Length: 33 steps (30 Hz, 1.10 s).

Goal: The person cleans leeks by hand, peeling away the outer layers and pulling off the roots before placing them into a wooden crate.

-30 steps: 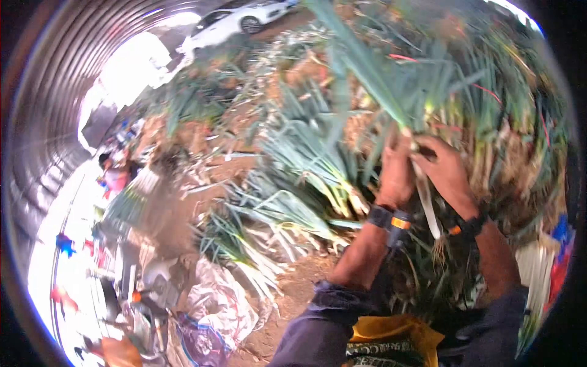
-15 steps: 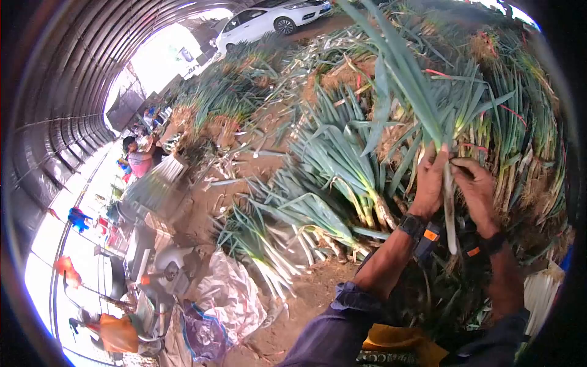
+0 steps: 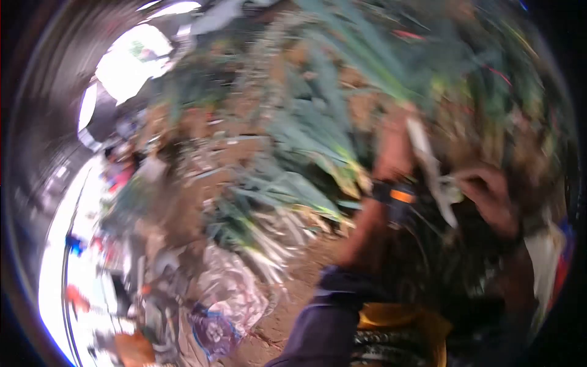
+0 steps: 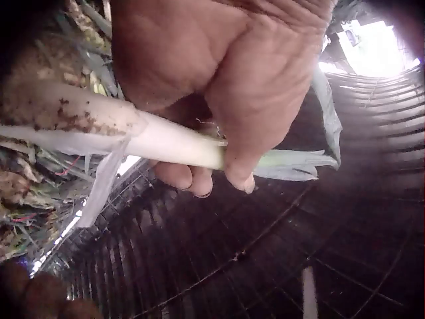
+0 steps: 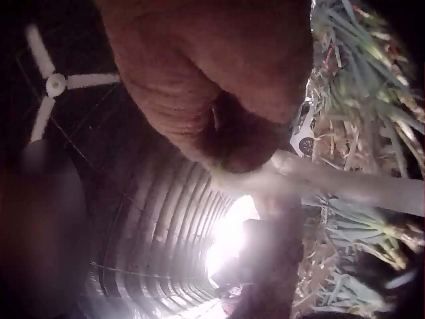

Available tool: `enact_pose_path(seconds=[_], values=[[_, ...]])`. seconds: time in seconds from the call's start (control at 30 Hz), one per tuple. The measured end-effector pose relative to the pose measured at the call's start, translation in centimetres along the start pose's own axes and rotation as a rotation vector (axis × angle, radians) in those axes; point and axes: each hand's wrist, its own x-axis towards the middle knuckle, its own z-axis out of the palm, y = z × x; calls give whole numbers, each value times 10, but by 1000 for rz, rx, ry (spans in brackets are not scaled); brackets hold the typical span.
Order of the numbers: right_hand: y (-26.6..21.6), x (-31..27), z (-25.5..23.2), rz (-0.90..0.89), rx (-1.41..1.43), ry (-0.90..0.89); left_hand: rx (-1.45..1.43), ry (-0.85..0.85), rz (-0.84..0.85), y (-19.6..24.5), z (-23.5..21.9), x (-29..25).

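Observation:
In the head view my left hand [image 3: 394,147] grips a leek [image 3: 431,159] where the white stem turns green, leaves pointing up and away. The left wrist view shows my thumb and fingers round the stem [image 4: 179,143]; soil clings to its lower part and a loose flap of skin [image 4: 103,189] hangs off it. Just right of the stem, my right hand [image 3: 489,192] pinches a pale strip of outer skin [image 3: 451,188] that reaches back to the leek. The right wrist view has the curled fingers of that hand [image 5: 219,86] dark and partly blurred.
Bunches of leeks [image 3: 312,140] lie on the soil left of my hands, with a smaller bunch [image 3: 257,238] nearer. A crumpled pale sack [image 3: 232,287] is at lower left. Many more leeks stand at the right. Another person [image 3: 119,168] is far left.
My right hand has moved down and away from the leek's upper stem, drawing a pale strip of skin with it. The left hand keeps its grip. The head view has swung and blurred.

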Motion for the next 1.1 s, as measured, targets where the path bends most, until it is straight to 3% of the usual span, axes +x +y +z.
enact_pose_path(seconds=[0.03, 0.07, 0.1, 0.13, 0.17, 0.23, 0.3, 0.37, 0.4, 0.43, 0.47, 0.53, 0.6, 0.67, 0.73, 0.77, 0.9, 1.1], values=[[4, -2, -1, -156, 103, -51, -547, 39, -364, 15, -4, 8], [-5, 0, -14, -180, 96, -288, -789, 80, -526, 22, -4, 12], [-2, -5, -15, -122, 108, -405, -917, 138, -598, 33, -7, 16], [10, -16, -5, -58, 60, -404, -943, -32, -530, 11, -20, 25], [27, -25, -1, 21, 9, -436, -979, 21, -484, 30, -18, 25], [116, -64, 13, -18, -476, -635, -974, 43, -442, 41, -13, 25], [128, -63, 12, -3, -618, -542, -955, 37, -425, 42, -4, 32], [72, -38, 25, 76, -359, -196, -906, 51, -459, 43, 2, 23], [59, -27, 24, 49, -401, -26, -909, 7, -476, 49, 6, 20], [45, -7, 25, 3, -424, 152, -707, 82, -677, 34, 10, 18], [33, 17, 33, -56, -426, 329, -619, 5, -704, 31, 14, 14], [37, 42, 46, -65, -489, 341, -511, 53, -503, 31, 26, 7], [61, 48, 60, -123, -454, 340, -712, 126, -707, 72, 27, 6], [71, 47, 62, -143, -460, 333, -826, 210, -579, 57, 37, 6], [72, 53, 56, -172, -323, 287, -836, 195, -571, 55, 35, 8], [72, 55, 58, -82, -238, 313, -848, 181, -572, 55, 35, 8], [81, 61, 58, -144, -323, 261, -852, 159, -535, 56, 35, 9], [39, 35, 58, -367, -326, 244, -803, 218, -557, 69, 20, 14]])
